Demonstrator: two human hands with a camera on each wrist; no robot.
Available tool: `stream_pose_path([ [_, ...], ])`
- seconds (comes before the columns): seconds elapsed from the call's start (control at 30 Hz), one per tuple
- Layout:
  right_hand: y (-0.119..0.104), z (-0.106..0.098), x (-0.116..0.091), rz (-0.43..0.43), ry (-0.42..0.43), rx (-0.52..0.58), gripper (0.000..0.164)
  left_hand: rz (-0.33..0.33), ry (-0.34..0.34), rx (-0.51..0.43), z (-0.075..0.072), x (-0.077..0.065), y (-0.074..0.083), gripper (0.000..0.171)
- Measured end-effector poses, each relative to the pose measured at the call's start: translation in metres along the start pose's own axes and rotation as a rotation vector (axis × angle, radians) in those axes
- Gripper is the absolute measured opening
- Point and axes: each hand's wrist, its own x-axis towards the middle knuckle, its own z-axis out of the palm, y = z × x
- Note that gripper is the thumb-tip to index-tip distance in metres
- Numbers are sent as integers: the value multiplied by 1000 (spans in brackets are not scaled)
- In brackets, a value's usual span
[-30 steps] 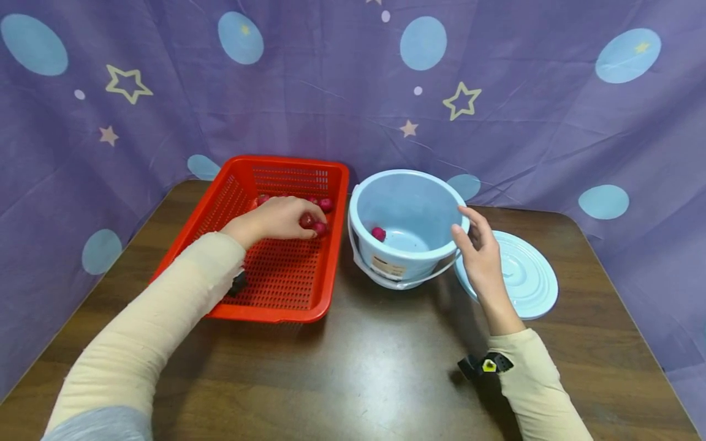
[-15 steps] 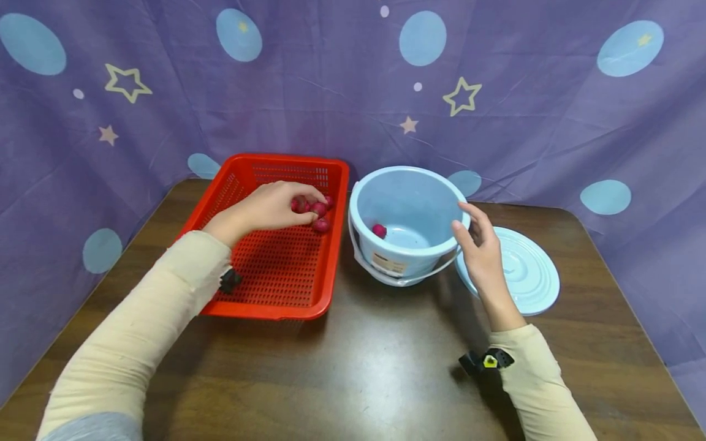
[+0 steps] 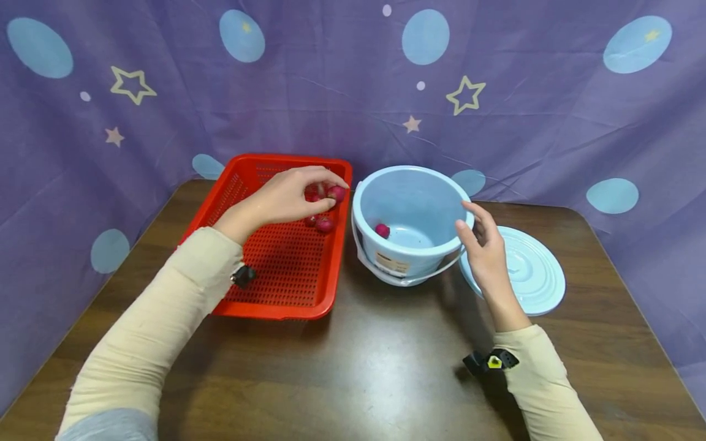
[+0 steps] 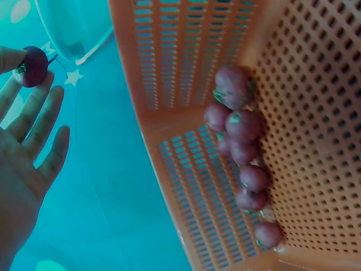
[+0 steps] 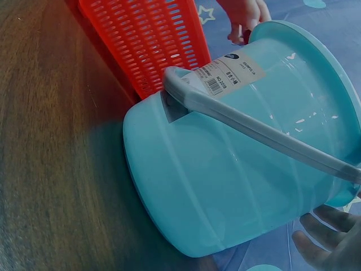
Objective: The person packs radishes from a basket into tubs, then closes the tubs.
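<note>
My left hand [image 3: 287, 193] pinches a radish [image 3: 337, 193] between thumb and fingertips, over the right back of the red basket [image 3: 281, 269]. In the left wrist view the held radish [image 4: 35, 68] shows a thin root, and the hand is outside the basket wall there. Several other radishes [image 4: 245, 125] lie along the basket's side. My right hand [image 3: 488, 257] holds the rim of the light blue bucket [image 3: 421, 266], its thumb and fingers at the right side. One radish [image 3: 382, 230] lies inside the bucket.
A light blue lid [image 3: 532, 275] lies on the wooden table [image 3: 364, 367], right of the bucket and partly behind my right hand. The bucket's handle [image 5: 254, 132] hangs down its front. A purple curtain [image 3: 342, 79] stands behind the table.
My left hand has come up from among the radishes in the basket and moved right towards the bucket, with one radish pinched. The right hand has stayed at the bucket rim.
</note>
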Motion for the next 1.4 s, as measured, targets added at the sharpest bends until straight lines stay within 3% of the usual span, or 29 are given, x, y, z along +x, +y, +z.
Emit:
stream_pose_path([
  [0.17,0,0,0,3,6,-8,43,24,7,-15,2,7,9,32],
  [0.53,1,-1,0,-3,2,-1,43,91,-28,75,5,27,34,33],
  [0.73,2,-1,1,-11,1,13,42,174,-82,129,10,37,44,32],
  [1.07,5,-3,-2,-4,13,-3,42,239,-256,125,33,52,63,32],
  [1.4,7,-1,1,-15,4,-7,42,210,-313,124,44,61,61,33],
])
